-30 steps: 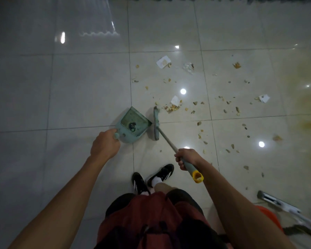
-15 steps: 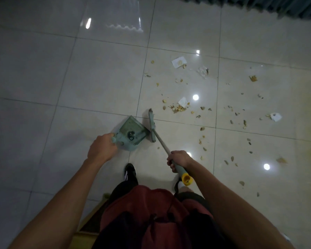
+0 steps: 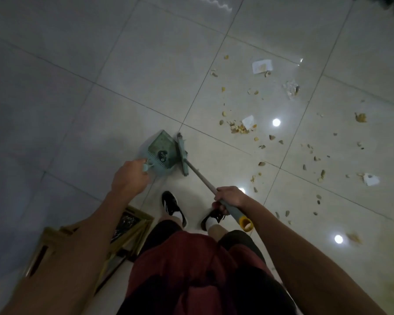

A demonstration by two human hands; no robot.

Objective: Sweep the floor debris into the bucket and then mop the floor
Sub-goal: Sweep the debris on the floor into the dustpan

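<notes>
The debris [image 3: 239, 128] lies ahead and to the right of the right hand [image 3: 229, 198]: small tan, crumb-like bits strewn over glossy pale tiles, with a denser clump beside a white paper scrap [image 3: 248, 121] and two more scraps farther out, one far ahead [image 3: 261, 66], one well to the right [image 3: 371, 179]. The broom [image 3: 183, 155] has a narrow teal head that stands on edge on the floor, just beside the open mouth of the dustpan [image 3: 160, 153]; a thin grey shaft runs back to a thicker grip with a yellow end cap. The right hand is curled round that grip. The left hand [image 3: 131, 177] holds the dustpan's short handle, fingers wrapped under it. The dustpan is a flat teal plastic scoop, comb-toothed along its rear edge, with a small dark object inside. Left of the left hand the tiles are bare and reflective. Behind the left forearm sits a yellow-framed object [image 3: 127, 226], partly hidden. Two black shoes [image 3: 172, 204] stand between the hands.
</notes>
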